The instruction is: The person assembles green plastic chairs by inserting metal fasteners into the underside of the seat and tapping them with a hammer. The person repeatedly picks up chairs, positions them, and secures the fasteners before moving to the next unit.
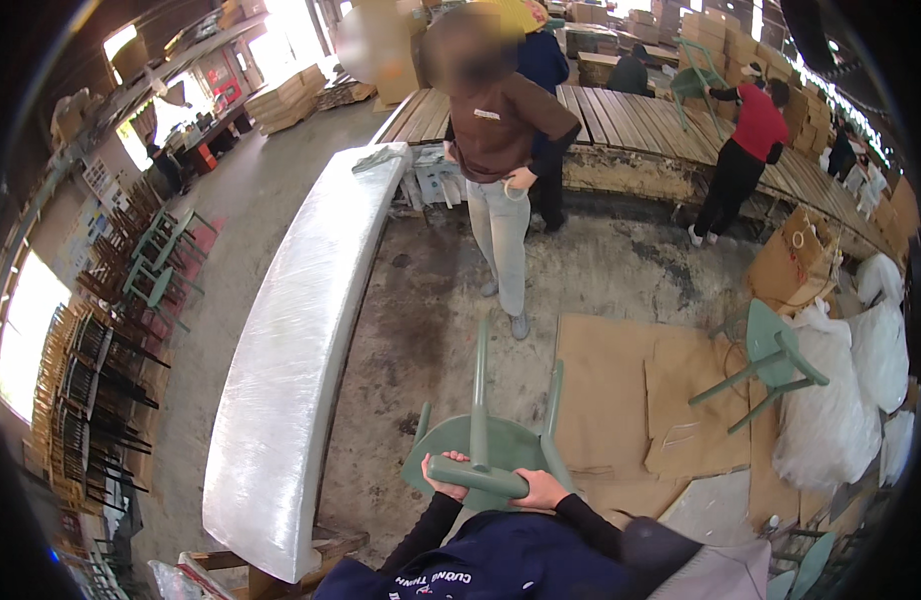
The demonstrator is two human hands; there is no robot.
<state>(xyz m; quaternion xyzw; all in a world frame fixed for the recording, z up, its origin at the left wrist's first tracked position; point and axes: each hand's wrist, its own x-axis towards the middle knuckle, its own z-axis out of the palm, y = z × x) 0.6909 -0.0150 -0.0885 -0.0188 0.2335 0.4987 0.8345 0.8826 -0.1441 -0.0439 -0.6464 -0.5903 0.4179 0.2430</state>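
In front of my body I hold a sage-green wooden chair point(517, 440) with both hands. Its rounded bar, probably the top of the backrest, lies closest to me, and several green posts or legs stick out beyond the seat. The fingers of my left hand point(446, 480) are curled round the bar's left end. At the other end of the bar, my right hand point(543, 490) is closed round it, with part of the grip hidden.
A long plastic-wrapped slab point(281, 340) runs along my left. Flattened cardboard point(611, 390) covers floor at right, near another green chair point(776, 350) and plastic bags point(829, 410). Beyond the chair stands a person in brown point(501, 130), before a slatted platform point(621, 125); another in red point(756, 135) handles a chair.
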